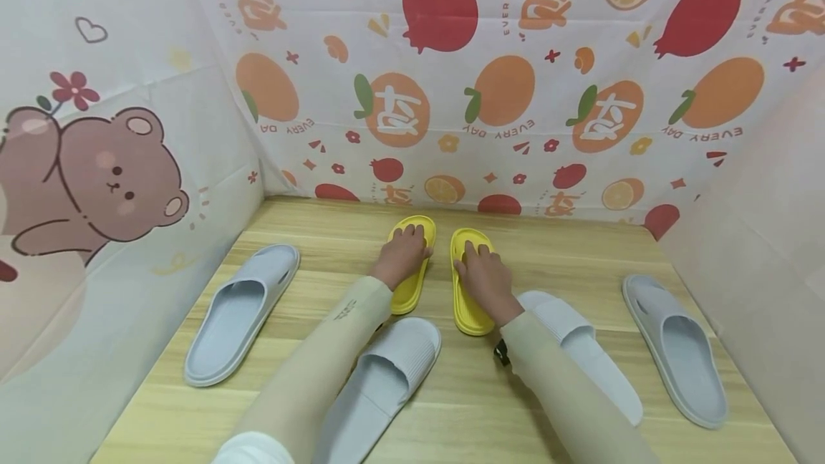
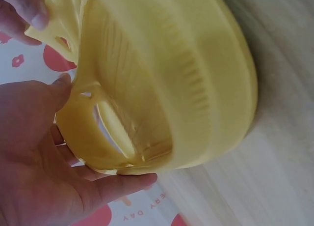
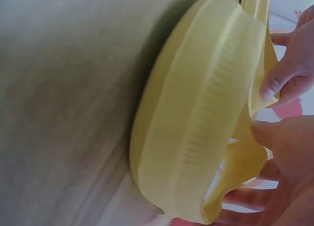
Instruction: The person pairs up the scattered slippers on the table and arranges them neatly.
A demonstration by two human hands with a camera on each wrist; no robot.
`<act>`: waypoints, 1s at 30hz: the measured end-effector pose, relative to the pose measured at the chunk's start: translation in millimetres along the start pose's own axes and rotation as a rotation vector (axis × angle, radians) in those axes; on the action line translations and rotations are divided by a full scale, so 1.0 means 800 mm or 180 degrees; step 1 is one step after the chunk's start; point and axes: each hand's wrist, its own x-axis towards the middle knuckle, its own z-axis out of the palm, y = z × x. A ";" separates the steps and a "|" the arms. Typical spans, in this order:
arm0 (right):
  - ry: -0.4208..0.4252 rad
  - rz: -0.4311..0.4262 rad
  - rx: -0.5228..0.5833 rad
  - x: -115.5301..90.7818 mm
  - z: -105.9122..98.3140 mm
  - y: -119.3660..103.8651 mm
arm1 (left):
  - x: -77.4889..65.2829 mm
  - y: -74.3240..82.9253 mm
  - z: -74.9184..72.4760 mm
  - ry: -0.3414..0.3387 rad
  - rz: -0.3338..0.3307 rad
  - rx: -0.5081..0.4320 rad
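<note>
Two yellow slippers stand side by side near the back of the wooden floor, toes toward the back wall. My left hand [image 1: 404, 253] grips the upper of the left yellow slipper [image 1: 404, 296], thumb on one edge and fingers along the other in the left wrist view. On the right yellow slipper [image 1: 473, 321], my right hand [image 1: 486, 274] holds the upper the same way. The right wrist view shows that slipper's heel [image 3: 191, 103] close up, with its sole low against the floor.
A grey closed-toe slipper [image 1: 222, 335] lies at far left, its like [image 1: 692, 364] at far right. Under my forearms are a grey ribbed slide [image 1: 396, 356] and a whitish slide [image 1: 599, 364]. Printed cloth walls [image 1: 451, 92] enclose the wooden surface [image 1: 322, 228].
</note>
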 end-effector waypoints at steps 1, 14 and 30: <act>-0.0003 0.0000 0.0003 0.002 0.000 0.000 | 0.001 0.001 0.000 -0.0001 -0.0004 0.0000; 0.0035 -0.0048 0.0039 0.030 0.004 0.001 | 0.016 0.018 0.002 0.0038 -0.0072 0.0063; -0.0163 0.0109 0.0090 0.063 0.006 -0.004 | 0.037 0.032 0.001 -0.0106 -0.0304 -0.0158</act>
